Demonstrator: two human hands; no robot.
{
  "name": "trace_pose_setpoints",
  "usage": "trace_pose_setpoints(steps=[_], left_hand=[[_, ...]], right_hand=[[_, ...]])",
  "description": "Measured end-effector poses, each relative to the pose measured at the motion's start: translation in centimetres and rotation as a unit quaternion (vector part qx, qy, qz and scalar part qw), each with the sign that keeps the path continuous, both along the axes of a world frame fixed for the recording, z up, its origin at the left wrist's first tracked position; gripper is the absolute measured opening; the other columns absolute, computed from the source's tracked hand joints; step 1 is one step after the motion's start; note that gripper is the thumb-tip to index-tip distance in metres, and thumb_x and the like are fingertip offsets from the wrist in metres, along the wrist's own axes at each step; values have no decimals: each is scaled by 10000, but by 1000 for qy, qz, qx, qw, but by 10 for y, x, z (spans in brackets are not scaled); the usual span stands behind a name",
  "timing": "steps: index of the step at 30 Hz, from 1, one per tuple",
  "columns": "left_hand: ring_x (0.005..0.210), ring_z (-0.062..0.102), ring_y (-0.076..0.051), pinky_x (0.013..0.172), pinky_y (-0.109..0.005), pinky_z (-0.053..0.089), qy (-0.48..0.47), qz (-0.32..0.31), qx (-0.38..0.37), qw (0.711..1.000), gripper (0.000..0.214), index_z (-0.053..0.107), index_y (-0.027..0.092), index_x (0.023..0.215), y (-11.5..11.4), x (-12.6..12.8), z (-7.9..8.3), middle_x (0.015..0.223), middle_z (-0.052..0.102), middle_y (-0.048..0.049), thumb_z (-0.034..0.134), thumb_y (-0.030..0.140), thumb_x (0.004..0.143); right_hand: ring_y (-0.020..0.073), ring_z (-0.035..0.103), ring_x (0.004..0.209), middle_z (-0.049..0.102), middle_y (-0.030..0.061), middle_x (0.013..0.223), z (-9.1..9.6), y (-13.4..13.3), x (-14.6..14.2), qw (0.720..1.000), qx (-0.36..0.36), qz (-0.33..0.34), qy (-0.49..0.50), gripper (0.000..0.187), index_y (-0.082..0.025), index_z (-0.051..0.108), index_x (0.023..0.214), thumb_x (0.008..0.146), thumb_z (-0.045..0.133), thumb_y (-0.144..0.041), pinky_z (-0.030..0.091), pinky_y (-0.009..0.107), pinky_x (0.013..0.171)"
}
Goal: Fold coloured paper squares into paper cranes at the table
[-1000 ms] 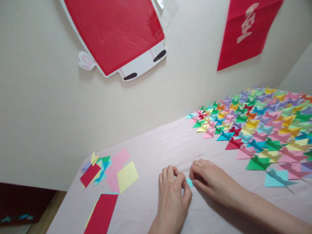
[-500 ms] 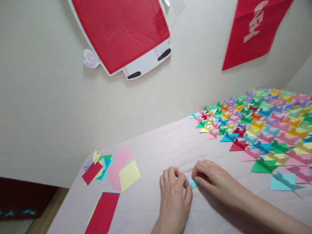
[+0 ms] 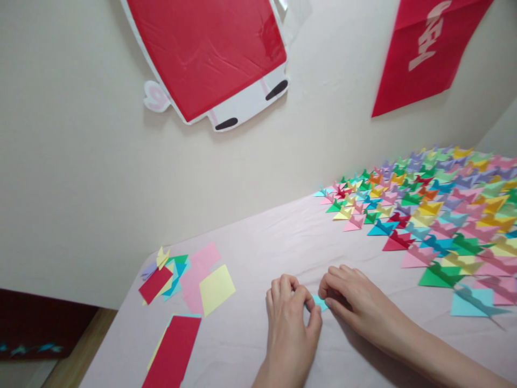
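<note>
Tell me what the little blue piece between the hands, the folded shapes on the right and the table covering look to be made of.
Blue piece, pinched between left hand and right hand: apparently thin matte paper, with a sharp flat edge.
Folded shapes: coloured paper, matte, holding crisp creases and upright points.
Table covering: probably pale pink cloth or thin sheet; soft wrinkles, no shine. Which one is unclear.

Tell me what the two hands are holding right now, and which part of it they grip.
Both hands, left hand and right hand, pinch a small light blue paper piece between fingertips at opposite ends.
</note>
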State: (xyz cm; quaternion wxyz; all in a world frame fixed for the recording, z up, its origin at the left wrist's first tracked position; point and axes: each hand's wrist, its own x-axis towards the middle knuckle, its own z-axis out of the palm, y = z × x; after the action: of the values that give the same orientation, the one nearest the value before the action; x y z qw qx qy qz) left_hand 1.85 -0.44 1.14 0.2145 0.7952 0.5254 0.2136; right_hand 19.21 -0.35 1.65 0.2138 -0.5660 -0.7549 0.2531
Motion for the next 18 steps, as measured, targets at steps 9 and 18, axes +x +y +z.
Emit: trace_pose_setpoints(steps=[9, 18], left_hand=[[995, 455, -243, 868, -410, 374, -40, 1, -32, 999, 198, 550, 238, 853, 2, 0, -1, 1008, 502, -26, 559, 54, 781], [1016, 446, -252, 884, -417, 355, -54, 2, -46, 997, 194, 555, 241, 864, 1, -1, -1, 1022, 498, -28, 580, 62, 795]], right_hand=[[212, 546, 840, 631, 28, 832, -1, -4, -2, 999, -8, -38, 37, 176, -216, 582, 819, 847, 463, -89, 390, 345, 769], [229, 533, 880, 623, 29, 885, 1, -8, -16, 998, -4, -69, -6, 181, -215, 602, 849, 772, 528, -69, 347, 362, 776]])
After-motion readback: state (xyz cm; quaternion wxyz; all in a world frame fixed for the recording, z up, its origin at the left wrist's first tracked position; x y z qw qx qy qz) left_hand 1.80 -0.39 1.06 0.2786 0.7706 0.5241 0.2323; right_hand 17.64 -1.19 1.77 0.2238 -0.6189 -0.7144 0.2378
